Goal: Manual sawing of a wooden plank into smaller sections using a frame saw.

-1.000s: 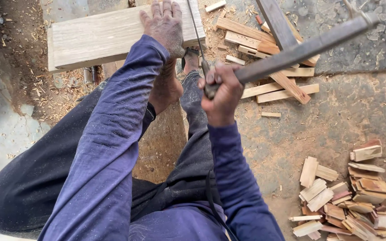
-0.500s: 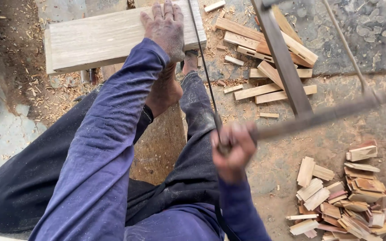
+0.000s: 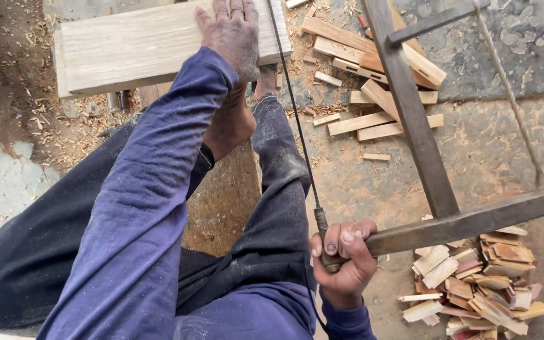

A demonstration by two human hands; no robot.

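Note:
A pale wooden plank point(image 3: 127, 47) lies across the top of the head view. My left hand point(image 3: 233, 31) presses flat on its right end, fingers spread. My right hand point(image 3: 342, 259) grips the lower handle of a wooden frame saw point(image 3: 417, 138). The saw's thin blade point(image 3: 294, 107) runs from that hand up along the plank's right end. A bare foot point(image 3: 229, 123) rests below the plank, beside my dusty dark trouser legs.
Cut wooden strips point(image 3: 373, 94) lie scattered on the ground at the upper right. A heap of small wood offcuts point(image 3: 480, 283) sits at the lower right. Sawdust and shavings point(image 3: 77, 132) cover the ground under the plank.
My right hand has pulled the saw down and back toward me, so the frame swung from slanted to nearly upright. My left hand stays on the plank.

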